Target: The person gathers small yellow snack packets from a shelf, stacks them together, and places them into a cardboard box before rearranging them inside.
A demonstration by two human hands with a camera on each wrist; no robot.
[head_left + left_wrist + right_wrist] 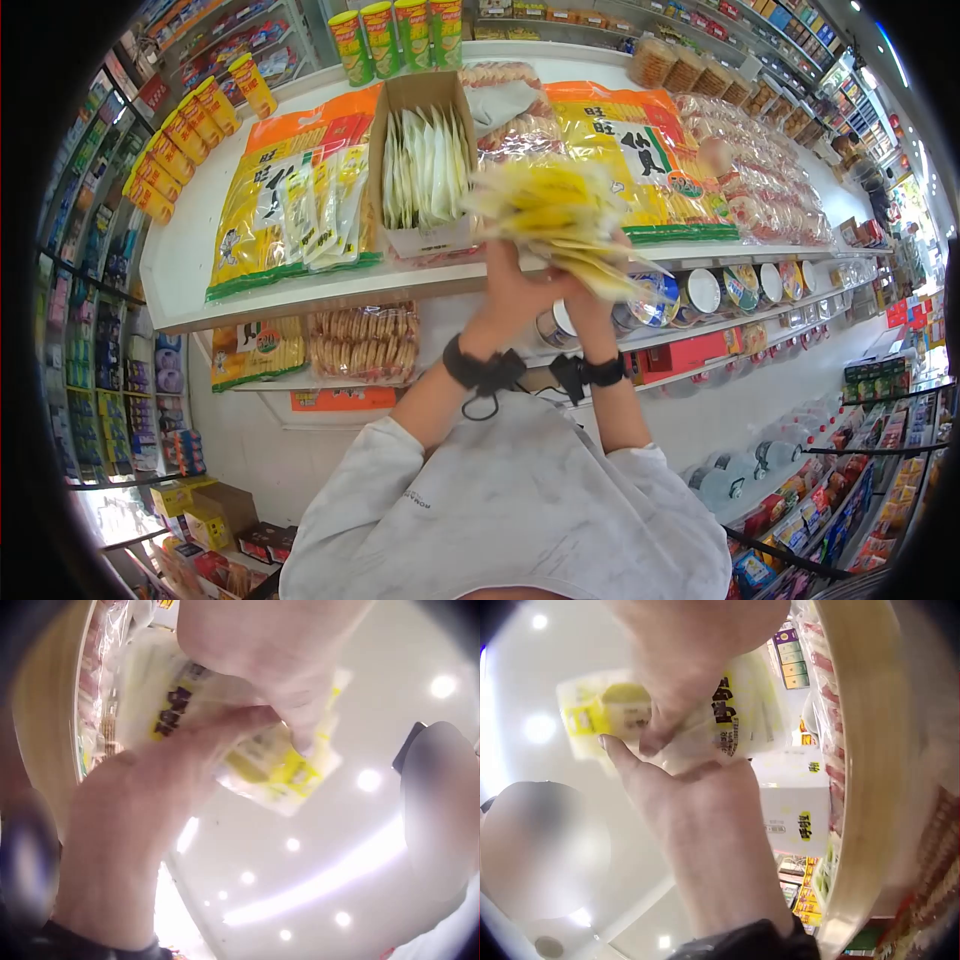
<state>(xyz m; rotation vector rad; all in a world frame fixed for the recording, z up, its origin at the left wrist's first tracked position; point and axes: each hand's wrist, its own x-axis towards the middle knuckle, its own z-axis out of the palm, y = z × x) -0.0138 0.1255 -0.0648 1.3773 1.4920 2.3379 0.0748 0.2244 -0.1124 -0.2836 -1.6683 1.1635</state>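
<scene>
Shirt (500, 490): pale, nearest, black wristbands (482, 370) beyond it.
Hands: left hand (512, 288) and right hand (597, 290) both grip the stack of packets (560, 205) — held up at the front of the shelf (180, 270), just beside the carton (432, 240).
Lettering (721, 701): dark in the wrist views; blurred away from the head.
Carton: upright packets (425, 165) inside, seen from the head; printed white side from the right wrist.
Shelf: white top, yellow bags (250, 210) lying flat.
Shop: stocked racks (110, 300), round ceiling lights (368, 780) — bright.

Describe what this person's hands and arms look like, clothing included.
The left hand and right hand are ungloved. Both wear black wrist straps with black attachments; a thin black loop hangs from the left one. Pale grey-white sleeves leave the forearms uncovered.
</scene>
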